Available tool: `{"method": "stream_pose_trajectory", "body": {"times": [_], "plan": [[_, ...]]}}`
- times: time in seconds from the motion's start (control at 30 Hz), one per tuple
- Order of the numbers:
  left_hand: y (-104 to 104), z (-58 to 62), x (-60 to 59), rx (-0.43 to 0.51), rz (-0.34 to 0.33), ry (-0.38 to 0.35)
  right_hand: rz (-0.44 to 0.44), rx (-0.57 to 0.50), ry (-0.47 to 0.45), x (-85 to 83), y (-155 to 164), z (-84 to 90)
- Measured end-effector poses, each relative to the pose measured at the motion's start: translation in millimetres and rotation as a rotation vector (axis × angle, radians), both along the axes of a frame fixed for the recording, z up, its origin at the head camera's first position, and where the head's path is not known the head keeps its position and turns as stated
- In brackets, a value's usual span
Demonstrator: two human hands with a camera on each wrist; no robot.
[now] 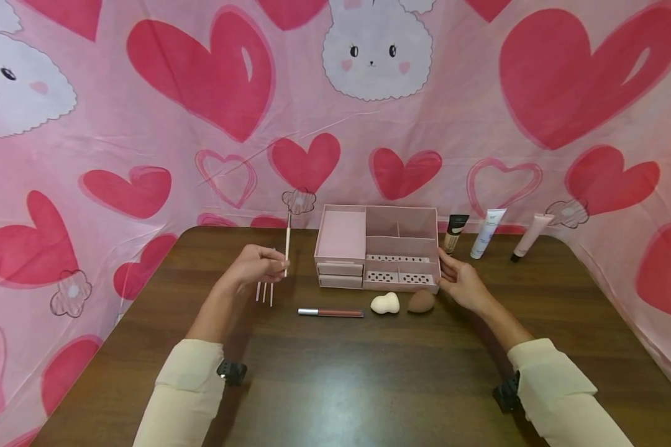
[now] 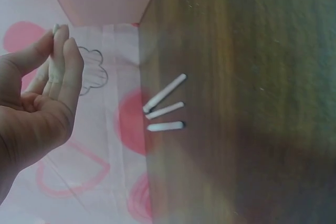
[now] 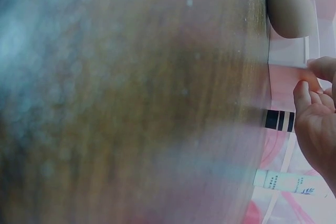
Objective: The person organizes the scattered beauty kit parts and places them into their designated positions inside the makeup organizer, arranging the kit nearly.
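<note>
My left hand (image 1: 274,264) pinches the lower end of a thin white stick (image 1: 287,239) and holds it upright above the brown table (image 1: 335,372). In the left wrist view the stick (image 2: 54,64) lies between the thumb and fingers of that hand (image 2: 59,43). Three more white sticks (image 1: 264,292) (image 2: 165,106) lie on the table just below it. My right hand (image 1: 446,268) (image 3: 311,80) rests its fingertips against the right side of a pink compartment organizer (image 1: 377,248) (image 3: 286,56).
In front of the organizer lie a pink lip-gloss tube (image 1: 331,312), a beige sponge (image 1: 384,303) and a brown sponge (image 1: 421,301) (image 3: 289,3). Three cosmetic tubes (image 1: 488,233) lean against the heart-print backdrop (image 1: 335,124) at the back right.
</note>
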State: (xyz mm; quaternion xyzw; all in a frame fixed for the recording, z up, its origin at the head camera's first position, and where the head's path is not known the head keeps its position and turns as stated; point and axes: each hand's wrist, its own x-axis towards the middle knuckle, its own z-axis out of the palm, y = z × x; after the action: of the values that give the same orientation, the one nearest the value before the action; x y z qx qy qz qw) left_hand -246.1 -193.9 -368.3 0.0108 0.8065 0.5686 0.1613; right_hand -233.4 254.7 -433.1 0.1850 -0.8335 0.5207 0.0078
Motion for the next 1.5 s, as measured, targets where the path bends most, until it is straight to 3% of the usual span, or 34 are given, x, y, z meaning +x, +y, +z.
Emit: {"method": "stream_pose_trajectory", "body": {"times": [0.23,0.7,1.07,1.5], "plan": [[9,11.5,-1.6,0.056,0.017,-0.024,-0.004,0.003,-0.004,0.2,0,1.4],[30,22.0,-8.8,0.094,-0.001,-0.042,-0.014,0.031,-0.015,-1.1,2,0.4],[56,37.8,-18.9,0.070,-0.049,0.014,-0.017,0.029,-0.010,-1.2,2,-0.1],[81,49.8,-34.1,0.048,-0.081,-0.071,-0.003,0.023,0.005,-2.6,1,-3.3]]}}
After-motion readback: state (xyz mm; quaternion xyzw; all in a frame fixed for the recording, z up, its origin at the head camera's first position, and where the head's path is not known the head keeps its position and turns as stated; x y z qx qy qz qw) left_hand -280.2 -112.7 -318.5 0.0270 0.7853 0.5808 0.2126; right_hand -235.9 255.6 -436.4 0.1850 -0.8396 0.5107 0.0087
